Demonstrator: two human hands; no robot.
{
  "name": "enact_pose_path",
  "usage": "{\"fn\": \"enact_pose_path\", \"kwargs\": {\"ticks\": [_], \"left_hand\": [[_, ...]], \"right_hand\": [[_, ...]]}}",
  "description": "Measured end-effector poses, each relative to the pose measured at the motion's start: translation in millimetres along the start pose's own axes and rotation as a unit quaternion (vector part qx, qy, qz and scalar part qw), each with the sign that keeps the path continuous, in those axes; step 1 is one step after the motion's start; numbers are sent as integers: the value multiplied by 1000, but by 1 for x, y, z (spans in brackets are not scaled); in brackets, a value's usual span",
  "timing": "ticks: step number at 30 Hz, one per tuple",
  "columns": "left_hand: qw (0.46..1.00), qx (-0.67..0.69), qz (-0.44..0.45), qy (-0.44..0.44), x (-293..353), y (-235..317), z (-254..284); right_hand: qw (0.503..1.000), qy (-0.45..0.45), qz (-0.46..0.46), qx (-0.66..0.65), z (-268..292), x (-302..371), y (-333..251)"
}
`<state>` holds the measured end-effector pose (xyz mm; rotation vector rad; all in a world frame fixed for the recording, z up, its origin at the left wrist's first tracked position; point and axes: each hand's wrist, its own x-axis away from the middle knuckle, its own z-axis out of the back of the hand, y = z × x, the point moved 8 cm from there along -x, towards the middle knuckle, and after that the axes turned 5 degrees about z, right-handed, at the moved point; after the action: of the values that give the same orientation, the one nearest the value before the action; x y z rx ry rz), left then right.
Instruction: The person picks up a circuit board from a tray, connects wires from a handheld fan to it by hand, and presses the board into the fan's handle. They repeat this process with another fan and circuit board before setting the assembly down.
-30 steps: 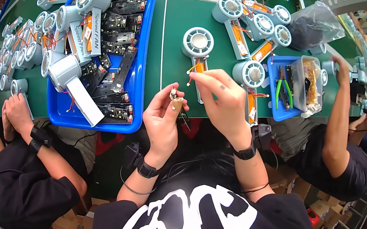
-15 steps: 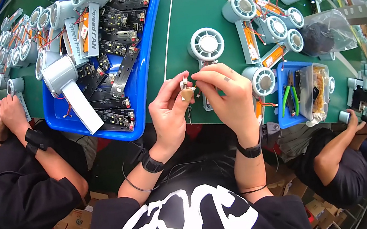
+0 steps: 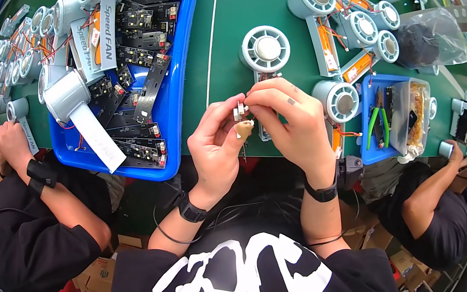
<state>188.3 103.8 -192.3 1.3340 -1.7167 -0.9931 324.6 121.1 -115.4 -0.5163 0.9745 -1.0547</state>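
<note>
Over the table edge, my left hand point(image 3: 213, 149) pinches what looks like a narrow circuit board, held edge-on. Its white connector point(image 3: 240, 110) shows between the fingertips, and a tan finger cot point(image 3: 243, 129) covers the thumb tip. My right hand point(image 3: 296, 118) is closed at the fingertips against that connector; whatever it pinches is too small to make out. Just beyond both hands lies a pale blue handheld fan point(image 3: 265, 48) with a white round hub, its handle partly hidden by my right hand.
At left, a blue tray point(image 3: 176, 148) carries black circuit boards and several fan housings. More fans with orange batteries point(image 3: 326, 50) lie at right. A small blue bin point(image 3: 372, 152) there holds green-handled pliers point(image 3: 373, 128), beside a clear bag point(image 3: 432, 40). People sit on both sides.
My hands stay together, with the fingers slightly shifted, and the white connector shows more plainly. The tray and table things appear slightly displaced as the view moves.
</note>
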Motion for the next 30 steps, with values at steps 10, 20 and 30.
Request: {"fn": "enact_pose_path", "kwargs": {"ticks": [10,20,30], "left_hand": [[1000,13,18,-8,-8,-3,-4],[999,-18,2,40,-11,-6,-1],[995,-89,7,39,-13,-6,-9]], "right_hand": [[999,43,23,22,1,2,7],[997,60,39,20,3,2,11],[994,67,55,63,10,3,13]]}}
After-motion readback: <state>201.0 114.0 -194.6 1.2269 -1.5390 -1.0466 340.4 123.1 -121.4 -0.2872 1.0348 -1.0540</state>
